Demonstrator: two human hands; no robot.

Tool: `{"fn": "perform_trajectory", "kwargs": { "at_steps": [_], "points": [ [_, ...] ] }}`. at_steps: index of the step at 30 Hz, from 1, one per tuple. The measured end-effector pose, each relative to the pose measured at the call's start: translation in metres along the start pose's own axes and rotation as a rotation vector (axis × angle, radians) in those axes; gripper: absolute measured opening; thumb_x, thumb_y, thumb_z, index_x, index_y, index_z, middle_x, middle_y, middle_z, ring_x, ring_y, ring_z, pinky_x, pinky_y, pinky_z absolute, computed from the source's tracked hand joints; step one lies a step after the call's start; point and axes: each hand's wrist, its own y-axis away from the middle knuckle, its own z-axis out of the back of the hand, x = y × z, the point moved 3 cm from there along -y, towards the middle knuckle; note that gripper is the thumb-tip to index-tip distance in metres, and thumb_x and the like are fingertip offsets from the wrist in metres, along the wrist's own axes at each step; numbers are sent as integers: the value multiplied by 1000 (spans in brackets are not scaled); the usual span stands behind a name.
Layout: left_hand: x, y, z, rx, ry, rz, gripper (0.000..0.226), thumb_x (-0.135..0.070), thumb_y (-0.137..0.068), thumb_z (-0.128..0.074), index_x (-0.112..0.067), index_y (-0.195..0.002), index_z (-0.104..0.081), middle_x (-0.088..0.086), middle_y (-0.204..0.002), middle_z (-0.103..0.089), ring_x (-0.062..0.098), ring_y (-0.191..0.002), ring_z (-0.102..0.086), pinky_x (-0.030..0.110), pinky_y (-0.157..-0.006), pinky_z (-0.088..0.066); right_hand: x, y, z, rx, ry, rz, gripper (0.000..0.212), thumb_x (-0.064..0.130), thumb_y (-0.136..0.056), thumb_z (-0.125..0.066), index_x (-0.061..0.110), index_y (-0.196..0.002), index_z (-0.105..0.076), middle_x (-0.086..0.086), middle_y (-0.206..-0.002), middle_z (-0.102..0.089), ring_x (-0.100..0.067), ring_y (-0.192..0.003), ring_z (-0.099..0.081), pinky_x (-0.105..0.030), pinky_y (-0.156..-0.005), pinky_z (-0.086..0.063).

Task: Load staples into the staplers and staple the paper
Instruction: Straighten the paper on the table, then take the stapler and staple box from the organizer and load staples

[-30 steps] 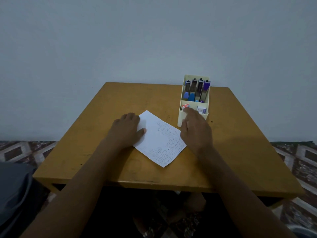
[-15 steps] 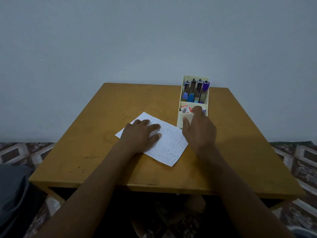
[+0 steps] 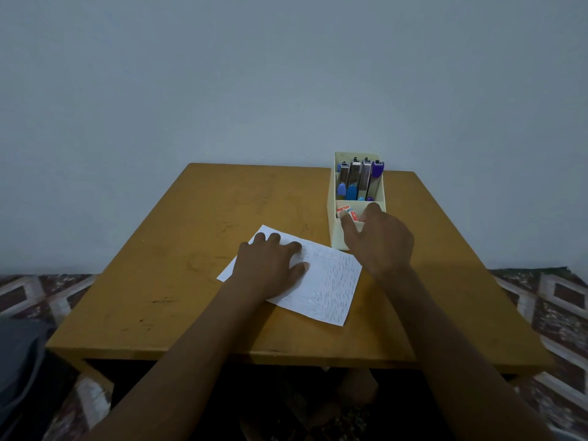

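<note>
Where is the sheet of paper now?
In the head view, the paper lies at the table centre, under the left hand, near the cream organizer.

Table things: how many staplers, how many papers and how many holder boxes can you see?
Staplers: 4
Paper: 1
Holder box: 1
Total: 6
The small staple packs are partly hidden by the right hand, so they are not counted.

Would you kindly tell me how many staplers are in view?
4, standing side by side in the cream organizer's rear compartment: leftmost stapler, second stapler, third stapler, purple stapler at the right. More could hide behind them.
</note>
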Motion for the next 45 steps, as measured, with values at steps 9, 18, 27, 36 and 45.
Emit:
{"fn": "perform_trajectory", "kwargs": {
  "at_steps": [9, 18, 27, 36, 45],
  "points": [
    [-12, -1, -3, -57, 24, -18, 53, -67, -88, -33, -39, -130, -47, 1, -130, -55, 24, -120, -49, 47, -97, -43, -6, -13, 9, 37, 11, -85, 46, 55, -89, -48, 18, -115, -58, 0, -106, -66, -18, -82, -58, -24, -67, -39],
    [-8, -4, -7, -76, 61, 1, 51, -65, -90, -31, -39, -131, -47, 1, -136, -52, 23, -125, -46, 47, -102, -37, -4, -19, 8, 49, -62, -156, 40, 50, -88, -54, 17, -107, -63, 0, -95, -64, -13, -70, -49, -22, -62, -38],
    [-2, -7, 2, -65, -7, 66, 47, -62, -91, -34, -38, -127, -52, 2, -121, -59, 25, -114, -53, 43, -92, -43, -2, -17, 20, -107, -95, -76, 33, 41, -90, -50, 14, -97, -68, 0, -80, -62, -13, -69, -53, -20, -57, -35],
    [9, -6, 9, -39, 41, 162, 37, -48, -92, -41, -35, -122, -59, 2, -107, -57, 24, -103, -54, 36, -83, -41, 14, -5, 32, -89, -485, -24, 34, 33, -92, -49, 10, -73, -66, -2, -71, -66, -14, -64, -59, -33, -57, -49],
    [16, -1, 10, 34, 176, 31, 38, -33, -93, -46, -26, -130, -54, 3, -127, -55, 24, -115, -49, 41, -92, -45, 13, 29, -26, 188, -555, -136, 38, 33, -93, -53, 2, -75, -66, -6, -71, -69, -16, -61, -66, -35, -62, -57]
  ]
}}
